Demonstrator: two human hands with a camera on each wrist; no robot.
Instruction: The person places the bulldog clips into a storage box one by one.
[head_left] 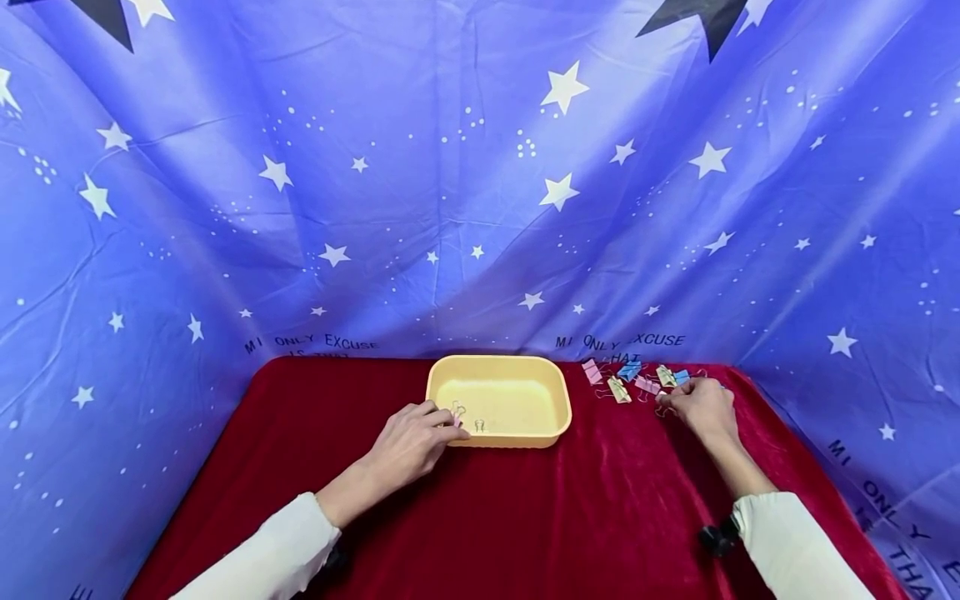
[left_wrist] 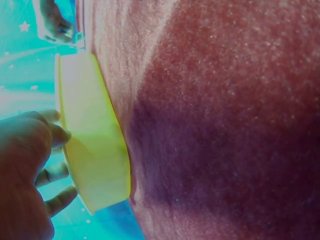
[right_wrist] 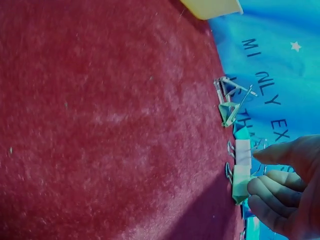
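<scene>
Yellow tray: my rounded, pale-yellow tray [head_left: 498,442] sits at lower centre on a dark red velvety cloth [head_left: 487,517]; a small pink wire-handled clip [head_left: 457,419] and another small clip [head_left: 479,425] show inside, near left.
Binder clips: pink, yellow and blue wire-handled binder clips [head_left: 618,389] cluster right of the tray.
Left hand: the left hand [head_left: 412,437] reaches over the tray's near left rim, fingers spread; its tips are hidden, so I cannot tell whether they pinch anything.
Right hand: well apart from the left, the right hand [head_left: 702,408] is at the cluster's right end; I cannot tell whether thumb and fingers grip a clip.
Clip handling: I'd pinch one body at a time and lift straight up, since wire loops could snag neighbours; low release should limit bouncing.
Backdrop lettering: the blue starry backdrop [head_left: 450,167] reads "MI ONLY EXCUSE", twice at mid-height; I make out no brand.
</scene>
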